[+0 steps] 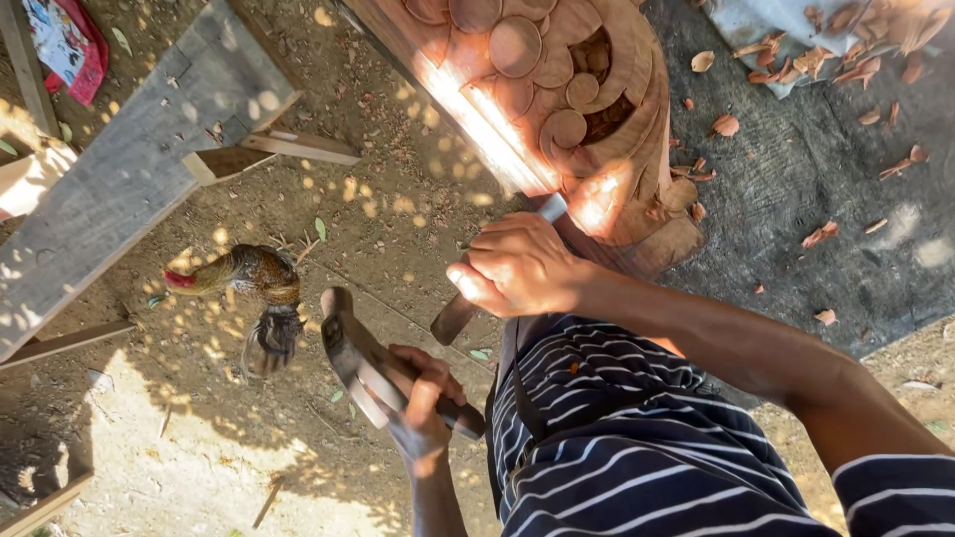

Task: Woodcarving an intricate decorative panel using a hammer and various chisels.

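Two hands busy: right hand point(517, 267) grips chisel point(545, 211) against carved wood panel point(557, 80), left hand point(423, 403) clutches mallet point(348, 348). Upper scrolls carved; lower edge rough, chips point(816, 60) scattered upper right.

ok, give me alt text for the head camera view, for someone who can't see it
Seen from above, a person in a striped shirt holds a chisel in one hand against a carved wooden piece and a mallet in the other hand. A chicken stands on the dirt ground nearby.
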